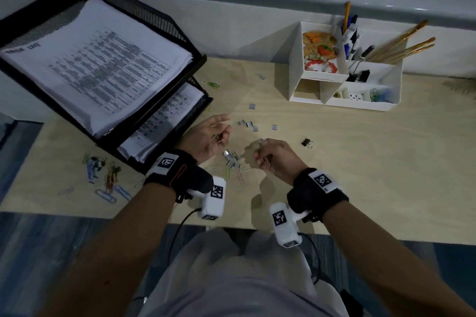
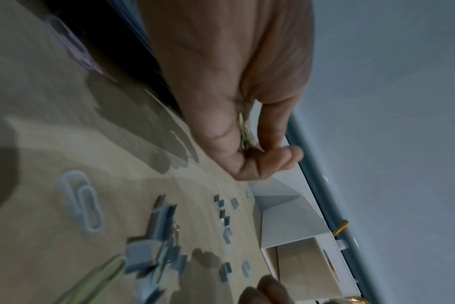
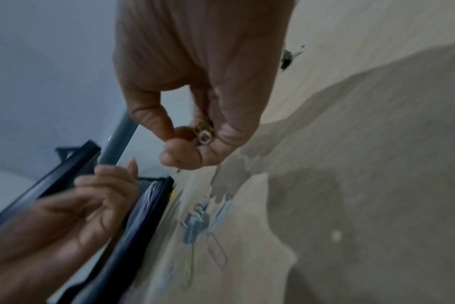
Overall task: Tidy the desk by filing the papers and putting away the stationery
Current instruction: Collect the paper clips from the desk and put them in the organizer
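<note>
Green paper clip (image 2: pixel 243 131) pinched upright, left hand (image 2: pixel 234 92); right hand (image 3: pixel 203 82) pinches clips (image 3: pixel 204 131).

Black wrist straps (image 1: pixel 180 172), white tagged cameras (image 1: pixel 212 198), seemingly grey shirt (image 1: pixel 231 278)

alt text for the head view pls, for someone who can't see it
Two hands over a wooden desk pick up paper clips: the left hand and right hand each pinch some. Loose staples lie scattered between a black paper tray and a white organizer.
</note>
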Motion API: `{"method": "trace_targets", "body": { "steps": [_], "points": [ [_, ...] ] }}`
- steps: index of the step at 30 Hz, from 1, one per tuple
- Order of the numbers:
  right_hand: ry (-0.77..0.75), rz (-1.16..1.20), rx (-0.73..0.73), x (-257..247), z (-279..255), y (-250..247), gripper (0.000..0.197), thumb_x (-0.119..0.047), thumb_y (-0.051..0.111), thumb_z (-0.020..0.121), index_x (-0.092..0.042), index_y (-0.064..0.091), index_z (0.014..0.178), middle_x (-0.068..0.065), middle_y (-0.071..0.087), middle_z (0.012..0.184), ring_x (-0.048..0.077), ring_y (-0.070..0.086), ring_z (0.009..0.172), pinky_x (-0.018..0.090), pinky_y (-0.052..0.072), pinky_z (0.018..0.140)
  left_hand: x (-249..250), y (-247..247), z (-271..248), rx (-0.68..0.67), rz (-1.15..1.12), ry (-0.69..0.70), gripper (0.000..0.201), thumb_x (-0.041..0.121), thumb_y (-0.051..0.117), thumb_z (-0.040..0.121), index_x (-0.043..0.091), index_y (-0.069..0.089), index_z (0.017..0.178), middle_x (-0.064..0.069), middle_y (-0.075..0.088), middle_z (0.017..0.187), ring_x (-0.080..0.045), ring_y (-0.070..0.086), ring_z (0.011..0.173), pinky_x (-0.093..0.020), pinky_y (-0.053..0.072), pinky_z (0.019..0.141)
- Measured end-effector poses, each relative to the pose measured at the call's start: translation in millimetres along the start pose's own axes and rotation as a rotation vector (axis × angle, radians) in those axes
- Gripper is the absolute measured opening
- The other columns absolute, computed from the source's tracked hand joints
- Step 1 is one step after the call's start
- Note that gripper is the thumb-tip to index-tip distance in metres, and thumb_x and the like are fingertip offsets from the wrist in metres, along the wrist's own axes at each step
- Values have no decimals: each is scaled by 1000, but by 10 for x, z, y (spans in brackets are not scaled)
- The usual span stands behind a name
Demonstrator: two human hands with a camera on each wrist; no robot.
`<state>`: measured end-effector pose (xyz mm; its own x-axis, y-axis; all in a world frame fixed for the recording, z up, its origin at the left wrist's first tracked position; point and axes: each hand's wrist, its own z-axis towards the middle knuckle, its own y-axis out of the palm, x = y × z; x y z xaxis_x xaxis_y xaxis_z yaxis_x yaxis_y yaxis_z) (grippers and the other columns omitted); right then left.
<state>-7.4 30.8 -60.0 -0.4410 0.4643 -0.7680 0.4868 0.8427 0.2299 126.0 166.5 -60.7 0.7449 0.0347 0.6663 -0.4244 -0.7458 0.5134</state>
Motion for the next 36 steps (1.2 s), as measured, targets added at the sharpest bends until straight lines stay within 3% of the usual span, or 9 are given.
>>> {"method": "trace_targets", "body": {
  "steps": [6, 9, 13, 17, 22, 25, 28, 30, 36],
  "points": [
    [-143, -781, 91, 146, 32, 131, 14, -7, 55, 85, -10, 54, 72, -5, 52, 61, 13, 46, 61, 17, 37, 50, -62, -132, -187, 107, 137, -100, 29, 15, 34, 90, 9, 47, 64, 2, 49, 45, -9, 41, 36, -14, 33, 36],
    [-214, -1140, 40, 267, 3, 188, 9, -6, 53, 82, -4, 60, 88, 11, 64, 87, 28, 58, 83, 33, 45, 71, -159, -209, -168, 211, 863, -36, 32, 26, 52, 86, 14, 43, 58, 6, 41, 43, -18, 37, 44, -22, 29, 47],
    [-195, -1209, 102, 324, -39, 212, 20, -7, 52, 81, -16, 49, 64, 16, 64, 92, 30, 57, 87, 30, 39, 69, -215, -255, -258, 165, 1452, 66, 22, 23, 68, 80, 21, 49, 68, 2, 54, 72, -21, 52, 78, -28, 43, 74],
    [-147, -1022, 102, 269, -72, 209, 29, -4, 51, 85, -16, 44, 60, 1, 51, 67, 11, 48, 60, 22, 35, 58, -277, -271, -304, 144, 1712, 112, 14, 26, 62, 87, 21, 49, 86, -3, 55, 80, -26, 56, 87, -24, 35, 72],
    [-2, 52, -20, 226, -172, 223, 23, 3, 41, 94, -7, 58, 82, 4, 55, 67, 5, 43, 40, 14, 34, 37, -340, -206, -308, 115, 1953, 110, 21, 26, 51, 94, 10, 58, 106, -12, 62, 116, -31, 58, 108, -34, 45, 84],
    [88, 192, -71, 188, -218, 246, 22, -8, 42, 96, -8, 59, 81, 1, 51, 62, 8, 46, 43, 16, 42, 41, -345, -220, -260, 70, 1696, 54, 12, 20, 49, 94, 14, 54, 85, -11, 66, 101, -28, 60, 98, -32, 46, 82],
    [55, -106, 51, 219, -186, 259, 36, -15, 52, 92, -14, 45, 58, 1, 40, 54, 14, 35, 45, 20, 30, 42, -309, -240, -214, 158, 723, -33, 32, 9, 36, 95, 18, 36, 64, 5, 48, 43, -13, 45, 37, -14, 33, 38],
    [-28, -489, 181, 274, -142, 283, 41, -13, 55, 89, -15, 35, 53, 3, 33, 53, 16, 29, 47, 22, 26, 45, -269, -235, -273, 193, 260, 36, 33, 5, 29, 91, 14, 33, 60, 7, 36, 33, -6, 24, 24, -10, 14, 32],
    [-123, -1150, 200, 491, -82, 400, 13, -19, 51, 87, -11, 42, 81, 12, 55, 85, 31, 51, 78, 31, 32, 63, -186, -152, -367, 154, 10, 55, 39, 21, 22, 93, 9, 37, 59, 0, 43, 38, -9, 30, 27, -11, 18, 35]
  ]
}}
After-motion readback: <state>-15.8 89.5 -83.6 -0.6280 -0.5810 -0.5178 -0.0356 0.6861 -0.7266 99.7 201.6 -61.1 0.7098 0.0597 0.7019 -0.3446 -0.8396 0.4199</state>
